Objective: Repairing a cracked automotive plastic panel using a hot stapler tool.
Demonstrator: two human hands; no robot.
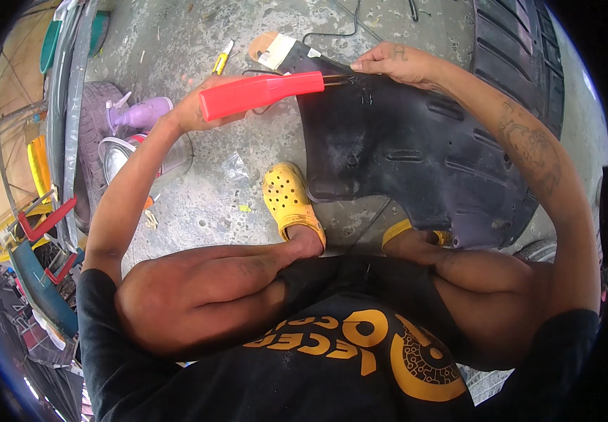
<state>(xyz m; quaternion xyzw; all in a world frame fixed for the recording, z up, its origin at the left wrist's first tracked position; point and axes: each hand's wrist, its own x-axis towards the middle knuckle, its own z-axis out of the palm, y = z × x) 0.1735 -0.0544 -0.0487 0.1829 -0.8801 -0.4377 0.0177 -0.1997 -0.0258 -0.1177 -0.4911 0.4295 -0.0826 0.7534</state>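
Observation:
My left hand is closed around the red body of a hot stapler. Two thin brass-coloured prongs stick out of its front end and reach over the upper edge of a black plastic panel. Close to the prong tips, my right hand is closed, thumb and fingers pinched at that edge of the panel; any small piece between the fingertips cannot be made out. A bent wire staple shows in the panel just below the prongs. The panel lies on the floor, with moulded slots across it.
Beyond the panel's left corner lies a piece of cardboard, with a yellow marker-like tool nearby. At left are a purple spray bottle, a paint can and a tyre. Another ribbed black panel stands far right. Cables cross the floor.

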